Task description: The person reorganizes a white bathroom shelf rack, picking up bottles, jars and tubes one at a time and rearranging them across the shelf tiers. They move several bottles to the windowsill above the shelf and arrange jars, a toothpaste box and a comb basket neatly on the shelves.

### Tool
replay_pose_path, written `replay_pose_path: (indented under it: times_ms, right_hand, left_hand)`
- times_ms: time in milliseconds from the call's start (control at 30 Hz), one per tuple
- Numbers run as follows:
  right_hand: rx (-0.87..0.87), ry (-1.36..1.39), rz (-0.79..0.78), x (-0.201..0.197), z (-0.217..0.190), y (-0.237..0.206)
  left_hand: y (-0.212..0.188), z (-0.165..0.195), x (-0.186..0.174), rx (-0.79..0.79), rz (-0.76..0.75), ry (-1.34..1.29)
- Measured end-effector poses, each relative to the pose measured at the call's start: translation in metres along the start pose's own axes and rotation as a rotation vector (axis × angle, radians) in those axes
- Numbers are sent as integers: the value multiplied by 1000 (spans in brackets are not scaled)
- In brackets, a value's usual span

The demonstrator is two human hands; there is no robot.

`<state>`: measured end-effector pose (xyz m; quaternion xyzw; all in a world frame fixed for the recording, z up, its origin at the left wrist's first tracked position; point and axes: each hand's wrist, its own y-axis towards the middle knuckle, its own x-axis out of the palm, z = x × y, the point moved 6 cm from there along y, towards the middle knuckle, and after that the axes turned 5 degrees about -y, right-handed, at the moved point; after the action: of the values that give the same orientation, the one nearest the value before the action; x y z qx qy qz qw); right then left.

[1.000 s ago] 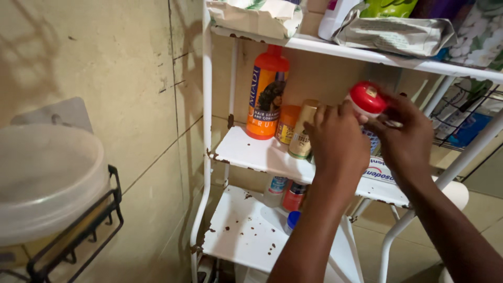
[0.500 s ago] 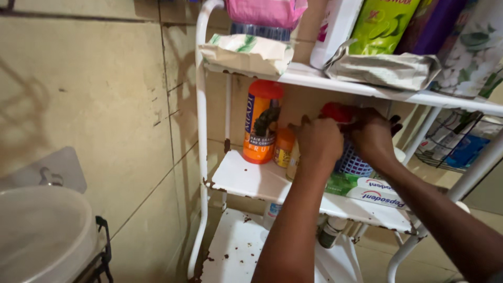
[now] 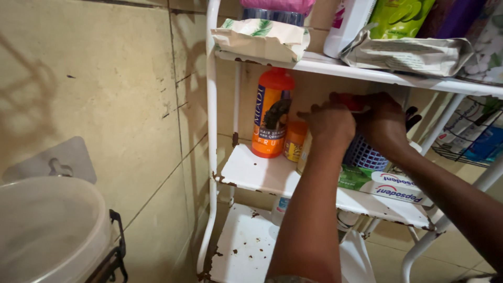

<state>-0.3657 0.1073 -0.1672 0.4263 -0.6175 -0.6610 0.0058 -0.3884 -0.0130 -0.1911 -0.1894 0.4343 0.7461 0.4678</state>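
**Both hands on a red-capped container at the middle shelf**

Head view, read from the left: I see a pale plastic tub [image 3: 47, 230] in a black wire holder low against the tiled wall [image 3: 105, 94], well apart from the hands. Next comes the white, rust-flecked rack [image 3: 211, 157], with an upright orange bottle [image 3: 271, 112] at the left end of its middle shelf [image 3: 251, 173] and a small orange jar [image 3: 294, 140] just beside it.

My left hand [image 3: 329, 123] is curled shut over the near side of a red-capped container [image 3: 350, 102], knuckles toward the camera. The right hand [image 3: 385, 123] wraps the same container from the other side, fingers closed around it. Only a sliver of the red cap shows between them, so I cannot tell how the body stands, though it looks roughly upright. It sits under the top shelf, above a blue mesh basket [image 3: 364, 154] and a flat green-and-white box [image 3: 387, 186].

The two hands touch across the container, and neither is clearly nearer to it. The left comes at it from the orange-bottle side, the right from the basket side.

Further right, a wire basket [image 3: 471, 141] hangs off the rack's end, holding packets.
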Motion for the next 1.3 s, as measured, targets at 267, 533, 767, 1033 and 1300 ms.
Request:
replay_pose_path:
  times_ms: [267, 533, 767, 1033, 1300]
  right_hand:
    - [-122, -36, 80, -9, -4, -10]
    - [114, 287, 106, -67, -22, -67]
    - [131, 597, 22, -99, -50, -158]
    - [327, 1043, -263, -25, -67, -267]
    - [547, 1093, -564, 136, -52, -294]
  left_hand:
    - [-29, 17, -26, 83, 288, -38]
    - [-139, 44, -77, 489, 498, -454]
    - [-253, 33, -80, 526, 541, -661]
    - [-336, -36, -14, 195, 602, -855]
    - [-290, -171, 72, -200, 625, -620]
